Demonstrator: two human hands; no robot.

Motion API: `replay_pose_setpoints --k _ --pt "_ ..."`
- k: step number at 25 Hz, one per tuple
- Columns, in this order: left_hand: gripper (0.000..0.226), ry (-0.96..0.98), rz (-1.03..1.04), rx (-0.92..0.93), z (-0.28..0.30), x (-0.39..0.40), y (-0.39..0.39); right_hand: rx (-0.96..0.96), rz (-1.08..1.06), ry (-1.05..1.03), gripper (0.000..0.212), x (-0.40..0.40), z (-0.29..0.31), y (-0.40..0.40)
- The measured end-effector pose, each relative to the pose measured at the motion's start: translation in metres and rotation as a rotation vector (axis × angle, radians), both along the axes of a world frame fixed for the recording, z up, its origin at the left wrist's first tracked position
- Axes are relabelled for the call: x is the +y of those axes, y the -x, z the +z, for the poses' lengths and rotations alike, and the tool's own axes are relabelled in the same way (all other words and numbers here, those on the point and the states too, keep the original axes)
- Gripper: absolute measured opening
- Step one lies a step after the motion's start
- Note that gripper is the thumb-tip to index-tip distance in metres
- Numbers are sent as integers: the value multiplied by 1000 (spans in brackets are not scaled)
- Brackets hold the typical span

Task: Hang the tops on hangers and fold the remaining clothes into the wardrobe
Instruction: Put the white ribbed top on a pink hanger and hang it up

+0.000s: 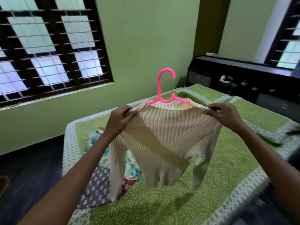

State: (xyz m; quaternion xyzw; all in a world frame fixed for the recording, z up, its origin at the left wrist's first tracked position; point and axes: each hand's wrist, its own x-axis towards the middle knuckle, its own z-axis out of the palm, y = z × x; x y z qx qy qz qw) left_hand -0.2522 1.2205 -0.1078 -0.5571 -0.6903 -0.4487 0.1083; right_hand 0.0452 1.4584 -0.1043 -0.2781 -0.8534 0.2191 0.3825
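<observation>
while the pink hanger (167,88) sits inside the neckline, left hand (121,119) and right hand (223,115) pinch the cream top (168,137) at opposite shoulders, equally near, its span crosswise.

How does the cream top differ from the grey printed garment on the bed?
The cream top is ribbed and plain; the grey garment carries a small white print. The top hangs in the air on a pink hanger, gripped at its shoulders by the left hand and right hand; the grey garment lies on the bed, untouched.
</observation>
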Motion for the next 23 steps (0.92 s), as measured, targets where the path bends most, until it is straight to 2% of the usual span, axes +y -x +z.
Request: replay_pose_setpoints --k 7,12,17,23 --pt "24 -101 -112 12 9 144 -146 38 -161 1 9 60 15 -190" --pt "31 -52 -240 22 0 245 -255 32 -358 24 18 95 16 -318" --pt "22 -57 -491 38 2 350 -363 22 -528 32 12 112 15 -428" --pt "36 -119 -797 71 3 486 -483 16 -839 37 9 154 10 -534"
